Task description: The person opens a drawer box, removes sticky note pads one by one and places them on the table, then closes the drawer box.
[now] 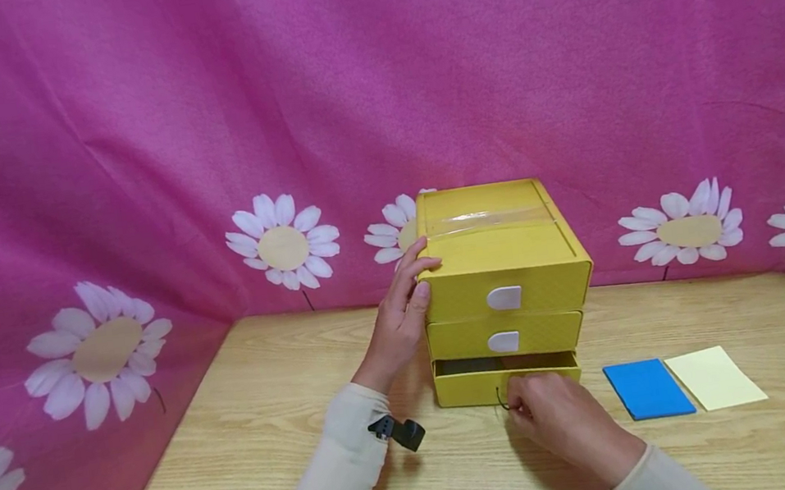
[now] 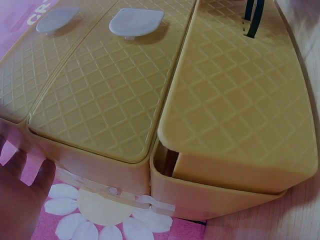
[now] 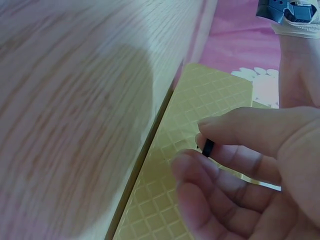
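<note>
A small yellow drawer cabinet (image 1: 486, 253) with three drawers stands on the table. Its bottom drawer (image 1: 465, 391) is pulled partly out. My left hand (image 1: 397, 320) rests against the cabinet's upper left side, fingers fairly straight. In the left wrist view, part of that hand (image 2: 20, 195) shows beside the cabinet wall. With thumb and fingers, my right hand (image 1: 571, 416) pinches the black loop pull (image 3: 208, 147) on the bottom drawer's front. The left wrist view shows the loop's strands (image 2: 256, 20) entering the drawer front. What lies inside the drawer cannot be made out.
Right of the cabinet lie a blue rectangular pad (image 1: 650, 389) and a pale yellow paper square (image 1: 715, 378). White tabs (image 1: 504, 298) mark the upper two drawers. Clear tape (image 1: 493, 219) crosses the cabinet top. A pink flowered cloth (image 1: 370, 74) hangs behind the wooden table (image 1: 240, 447).
</note>
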### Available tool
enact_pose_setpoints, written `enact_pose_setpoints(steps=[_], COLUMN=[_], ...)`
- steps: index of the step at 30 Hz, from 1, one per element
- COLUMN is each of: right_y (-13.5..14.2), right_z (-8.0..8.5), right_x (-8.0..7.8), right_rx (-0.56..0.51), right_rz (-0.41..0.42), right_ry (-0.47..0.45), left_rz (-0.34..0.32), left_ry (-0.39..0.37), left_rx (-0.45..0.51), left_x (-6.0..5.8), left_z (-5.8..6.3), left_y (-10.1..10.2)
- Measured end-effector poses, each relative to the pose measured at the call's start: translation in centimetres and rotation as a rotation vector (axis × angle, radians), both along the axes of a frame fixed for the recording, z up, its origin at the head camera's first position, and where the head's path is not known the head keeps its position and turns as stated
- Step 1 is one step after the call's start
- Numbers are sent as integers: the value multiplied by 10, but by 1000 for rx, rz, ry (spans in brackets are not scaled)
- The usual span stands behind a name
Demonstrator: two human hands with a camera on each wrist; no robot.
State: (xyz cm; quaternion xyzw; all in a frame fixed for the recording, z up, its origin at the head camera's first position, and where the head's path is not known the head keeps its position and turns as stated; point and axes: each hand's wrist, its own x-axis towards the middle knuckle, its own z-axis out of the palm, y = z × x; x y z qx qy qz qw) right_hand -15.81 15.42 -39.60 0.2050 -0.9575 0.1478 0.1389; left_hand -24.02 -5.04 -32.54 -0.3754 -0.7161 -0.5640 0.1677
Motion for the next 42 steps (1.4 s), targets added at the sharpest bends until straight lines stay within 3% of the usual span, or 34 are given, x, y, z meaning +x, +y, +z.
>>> enact_pose_setpoints(steps=[12,35,42], right_y=[1,-3,-2], right_z=[2,11,14], right_x=[5,17,21], right_rx=[26,85,91], right_rz=[66,122,123], right_ry=[63,7,-48], left_rz=[2,-1,0], left_ry=[-8,6,34], left_rx=[-1,6,19], left_x=[0,-1,-2], left_z=[0,-2,-2], left_y=[1,0,1])
